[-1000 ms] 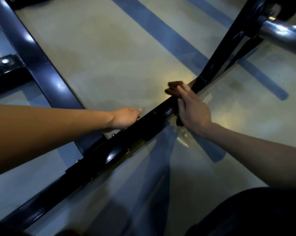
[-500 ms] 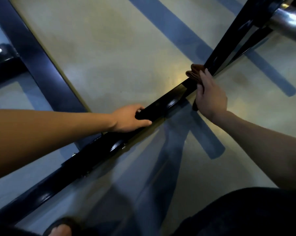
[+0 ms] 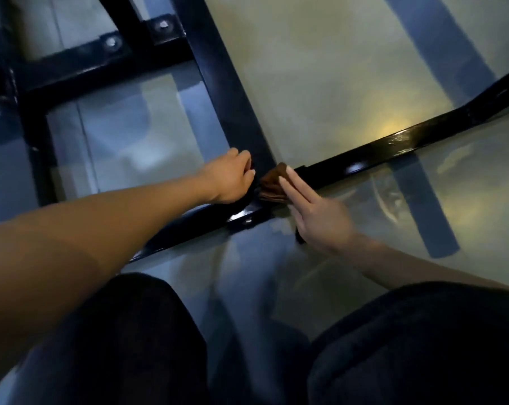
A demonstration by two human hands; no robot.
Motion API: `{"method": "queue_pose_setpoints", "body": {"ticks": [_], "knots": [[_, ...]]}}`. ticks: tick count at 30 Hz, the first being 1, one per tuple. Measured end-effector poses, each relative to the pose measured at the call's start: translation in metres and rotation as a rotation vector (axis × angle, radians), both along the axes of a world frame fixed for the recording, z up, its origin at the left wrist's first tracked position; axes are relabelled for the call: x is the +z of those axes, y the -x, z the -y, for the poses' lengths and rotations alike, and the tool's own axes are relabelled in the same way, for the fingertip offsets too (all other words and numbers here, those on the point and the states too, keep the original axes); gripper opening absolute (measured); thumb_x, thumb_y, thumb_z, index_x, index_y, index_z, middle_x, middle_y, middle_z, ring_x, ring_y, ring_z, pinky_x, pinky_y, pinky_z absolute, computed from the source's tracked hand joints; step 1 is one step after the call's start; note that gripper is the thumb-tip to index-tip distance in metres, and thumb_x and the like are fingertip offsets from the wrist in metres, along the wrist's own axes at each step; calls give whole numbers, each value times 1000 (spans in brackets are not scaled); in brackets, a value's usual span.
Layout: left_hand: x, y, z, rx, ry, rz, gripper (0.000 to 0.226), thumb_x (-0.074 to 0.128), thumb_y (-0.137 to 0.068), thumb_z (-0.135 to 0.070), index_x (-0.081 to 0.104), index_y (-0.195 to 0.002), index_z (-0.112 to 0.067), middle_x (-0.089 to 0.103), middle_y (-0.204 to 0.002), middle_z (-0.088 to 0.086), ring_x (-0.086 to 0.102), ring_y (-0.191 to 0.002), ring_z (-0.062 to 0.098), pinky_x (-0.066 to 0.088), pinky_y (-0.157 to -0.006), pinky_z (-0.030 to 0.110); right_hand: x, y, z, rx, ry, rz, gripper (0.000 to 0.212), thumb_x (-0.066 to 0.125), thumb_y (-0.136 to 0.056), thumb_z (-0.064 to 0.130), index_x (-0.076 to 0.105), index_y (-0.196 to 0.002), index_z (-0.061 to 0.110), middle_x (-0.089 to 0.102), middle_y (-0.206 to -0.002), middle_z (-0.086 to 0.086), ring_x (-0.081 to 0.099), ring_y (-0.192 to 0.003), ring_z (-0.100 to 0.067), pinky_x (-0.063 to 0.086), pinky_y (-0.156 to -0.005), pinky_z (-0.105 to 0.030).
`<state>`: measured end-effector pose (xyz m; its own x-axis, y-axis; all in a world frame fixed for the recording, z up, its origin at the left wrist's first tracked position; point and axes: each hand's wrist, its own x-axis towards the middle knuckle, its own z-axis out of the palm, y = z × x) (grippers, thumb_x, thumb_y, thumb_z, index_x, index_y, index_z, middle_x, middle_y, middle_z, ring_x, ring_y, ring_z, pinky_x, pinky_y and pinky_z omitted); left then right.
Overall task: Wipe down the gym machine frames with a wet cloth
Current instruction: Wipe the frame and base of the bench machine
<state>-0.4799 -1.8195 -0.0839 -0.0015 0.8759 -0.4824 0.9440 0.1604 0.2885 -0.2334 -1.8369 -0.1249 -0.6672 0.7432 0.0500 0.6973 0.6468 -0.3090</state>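
A small folded brown cloth (image 3: 273, 184) lies on the glossy black steel frame bar (image 3: 373, 152) that runs low across the floor, right at the joint where this bar meets a wider black crossbeam (image 3: 227, 80). The right hand (image 3: 317, 213) presses the cloth against the bar with its fingers (image 3: 291, 185) straight and held together, flat on top of the fabric. The thumb is hidden behind the hand.

Just beside the cloth, on the far side of the joint, the left hand (image 3: 231, 179) rests on the frame with its fingers curled over the edge of the crossbeam; how tightly it grips cannot be told. The two hands are nearly touching.

Away from the cloth, the frame bar shows a wet sheen and a yellowish glint. Beyond the crossbeam, bolted black brackets (image 3: 136, 36) join further frame members. Under the frame lies a pale glossy floor (image 3: 320, 68) crossed by blue painted stripes (image 3: 440, 45). Nearest the camera are the person's knees in dark trousers (image 3: 422, 346).
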Motion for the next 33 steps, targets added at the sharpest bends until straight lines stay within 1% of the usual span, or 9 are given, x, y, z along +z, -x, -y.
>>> {"method": "queue_pose_setpoints", "body": {"ticks": [3,7,11,16,19,25,29,31,33], "knots": [[-8,35,42,150,-9,124,43,38,-107,-49,55,-119,-11,62,-120,18,60,-111,36,46,-94,42,-4,32,27,88,-112,-14,54,44,-102,30,47,-156,21,34,-167,3,68,-60,-32,53,-49,-37],[13,90,107,212,114,70,67,16,-107,-58,68,-112,-15,65,-130,19,59,-121,38,45,-102,42,0,79,65,238,-87,53,60,42,-103,32,34,-162,26,22,-172,6,65,-64,-30,54,-53,-38],[22,100,158,246,68,-29,61,17,-110,-48,65,-98,-12,62,-129,28,57,-119,45,43,-94,41,12,80,62,379,-162,162,64,34,-98,28,32,-162,28,22,-171,8,54,-86,-30,51,-59,-34],[-2,87,168,435,-146,-30,55,26,-108,-37,66,-86,-5,67,-107,32,61,-98,48,47,-87,46,5,12,15,24,-239,180,60,53,-101,15,39,-158,26,36,-166,3,49,-105,-41,45,-92,-48],[-11,88,172,430,-199,-22,49,27,-107,-37,56,-78,-11,68,-103,30,61,-94,48,49,-86,47,4,17,14,-42,-225,178,55,53,-104,16,43,-157,24,39,-165,1,44,-117,-43,42,-98,-53],[-13,101,183,551,-191,125,60,20,-108,-38,69,-101,-5,69,-114,26,61,-105,45,47,-98,47,2,106,41,446,-254,184,56,58,-103,26,42,-157,19,36,-166,-5,38,-142,-45,40,-110,-61],[-14,143,238,731,-434,-1,63,18,-105,-35,74,-108,-7,72,-115,18,56,-122,37,20,-123,46,-1,171,54,721,-256,171,57,53,-105,26,38,-158,11,33,-166,-14,38,-148,-38,38,-117,-54],[-17,169,266,889,-498,-61,56,22,-106,-34,69,-126,-13,55,-148,13,31,-148,33,3,-127,45,-1,202,69,758,-241,123,55,52,-106,26,40,-157,9,36,-164,-16,43,-145,-37,43,-114,-51],[-24,191,286,1056,-475,-109,50,27,-107,-35,55,-145,-19,24,-167,11,5,-157,34,-8,-125,46,-3,232,89,791,-260,83,53,45,-108,30,41,-157,9,37,-164,-17,45,-143,-36,44,-112,-49]]}}
